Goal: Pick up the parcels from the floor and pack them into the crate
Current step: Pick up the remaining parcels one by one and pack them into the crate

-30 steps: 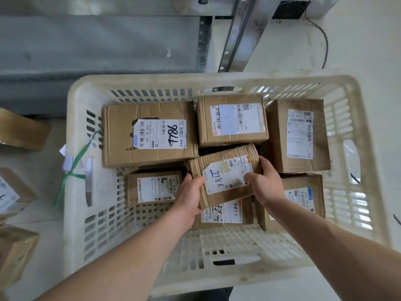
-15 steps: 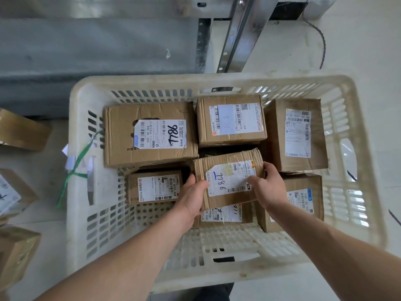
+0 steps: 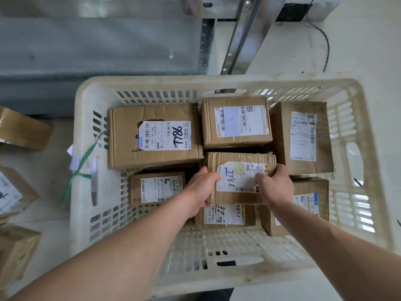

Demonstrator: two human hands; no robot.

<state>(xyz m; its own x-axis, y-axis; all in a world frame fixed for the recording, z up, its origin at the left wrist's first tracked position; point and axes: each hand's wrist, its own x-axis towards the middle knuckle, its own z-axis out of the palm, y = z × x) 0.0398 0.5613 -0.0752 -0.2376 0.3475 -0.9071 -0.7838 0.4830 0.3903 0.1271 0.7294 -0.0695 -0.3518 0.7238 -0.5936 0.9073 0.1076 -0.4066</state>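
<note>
A white slatted plastic crate (image 3: 86,161) stands on the floor and holds several brown cardboard parcels. In its middle a crumpled parcel marked 7786 (image 3: 238,168) lies level on top of a lower parcel (image 3: 225,216). My left hand (image 3: 201,192) grips its left side and my right hand (image 3: 274,187) grips its right side. A large parcel (image 3: 152,137) sits at the back left, another parcel (image 3: 235,122) at the back middle, and a tall parcel (image 3: 301,137) at the right.
More parcels lie on the floor left of the crate: one parcel (image 3: 23,129) at the top, a labelled parcel (image 3: 13,187) and a floor parcel (image 3: 17,253) lower down. A green strap (image 3: 82,166) hangs on the crate's left wall. A metal rail (image 3: 245,33) rises behind.
Both hands have turned the 7786 parcel from tilted to square and lowered it onto the parcel beneath, between the neighbouring boxes.
</note>
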